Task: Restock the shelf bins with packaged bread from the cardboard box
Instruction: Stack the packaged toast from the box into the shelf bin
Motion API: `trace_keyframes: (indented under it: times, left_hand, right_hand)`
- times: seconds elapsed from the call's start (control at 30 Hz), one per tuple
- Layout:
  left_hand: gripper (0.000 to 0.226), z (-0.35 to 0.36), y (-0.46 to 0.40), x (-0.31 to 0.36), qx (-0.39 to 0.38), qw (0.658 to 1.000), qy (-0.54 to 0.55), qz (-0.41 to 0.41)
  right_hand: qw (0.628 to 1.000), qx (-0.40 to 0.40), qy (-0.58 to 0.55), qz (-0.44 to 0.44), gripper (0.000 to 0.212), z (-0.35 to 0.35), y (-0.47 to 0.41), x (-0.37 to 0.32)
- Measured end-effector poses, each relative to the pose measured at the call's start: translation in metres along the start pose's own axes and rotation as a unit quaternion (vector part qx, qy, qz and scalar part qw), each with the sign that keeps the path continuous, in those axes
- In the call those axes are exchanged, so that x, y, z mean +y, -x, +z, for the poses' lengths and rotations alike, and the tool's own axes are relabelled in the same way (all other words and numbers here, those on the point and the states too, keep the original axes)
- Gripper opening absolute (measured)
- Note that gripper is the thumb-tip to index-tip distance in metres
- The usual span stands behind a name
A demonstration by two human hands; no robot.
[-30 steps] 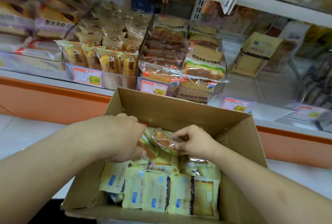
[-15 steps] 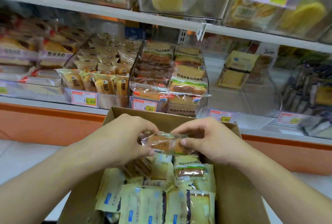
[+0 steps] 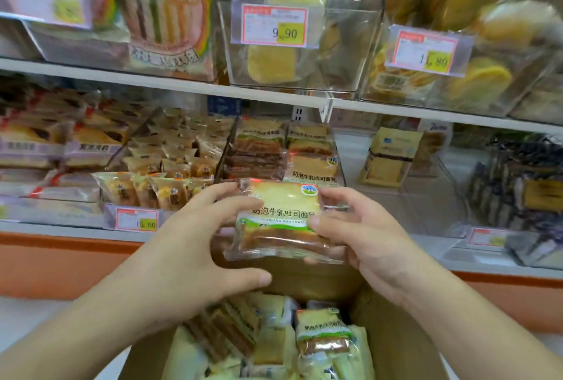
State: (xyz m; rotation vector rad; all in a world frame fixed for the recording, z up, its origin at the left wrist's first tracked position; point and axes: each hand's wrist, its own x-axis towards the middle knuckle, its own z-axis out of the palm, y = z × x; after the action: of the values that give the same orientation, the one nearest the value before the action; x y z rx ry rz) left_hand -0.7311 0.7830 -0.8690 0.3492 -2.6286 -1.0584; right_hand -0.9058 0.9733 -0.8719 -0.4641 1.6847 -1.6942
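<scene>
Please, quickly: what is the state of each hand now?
Left hand: holds the left edge of the toast bread package, fingers curled round it.
Right hand: grips the same package's right edge.

Both hands hold a clear-wrapped toast bread packet with a green band point(image 3: 281, 221) above the open brown cardboard box point(image 3: 393, 334): left hand point(image 3: 195, 245) at its left edge, right hand point(image 3: 362, 233) pinching its right edge, before the clear plastic shelf bin of matching packets point(image 3: 310, 154).

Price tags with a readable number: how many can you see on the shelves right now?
3. The 9.90 tag on the upper middle bin, the 1_.80 tag on the upper right bin, the 15.60 tag on the lower left bin. Other tags are too blurred to read.
</scene>
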Motion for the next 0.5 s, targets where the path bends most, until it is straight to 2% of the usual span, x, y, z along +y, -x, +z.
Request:
trace_keyframes:
  times: [0.1,0.2,0.3,0.4,0.5]
  left_hand:
    - [0.076,-0.005,-0.006,-0.002,0.014,0.997,0.062,-0.054]
    - [0.058,-0.005,-0.02,-0.009,0.052,0.996,0.025,-0.067]
    - [0.056,-0.008,-0.038,-0.019,0.11,0.991,-0.027,-0.068]
    - [0.057,-0.007,-0.06,-0.026,0.162,0.982,-0.091,-0.042]
    - [0.05,0.005,-0.079,-0.038,0.15,0.974,-0.16,-0.063]
  right_hand:
    - [0.996,0.013,0.065,-0.057,0.051,0.008,-0.004,0.002]
    - [0.978,0.037,0.172,-0.111,0.056,0.02,-0.017,0.001]
    - [0.958,0.029,0.235,-0.165,0.069,0.028,-0.037,-0.001]
    - [0.924,0.031,0.325,-0.197,0.08,0.025,-0.051,-0.009]
    - [0.855,0.067,0.47,-0.21,0.078,0.016,-0.057,-0.009]
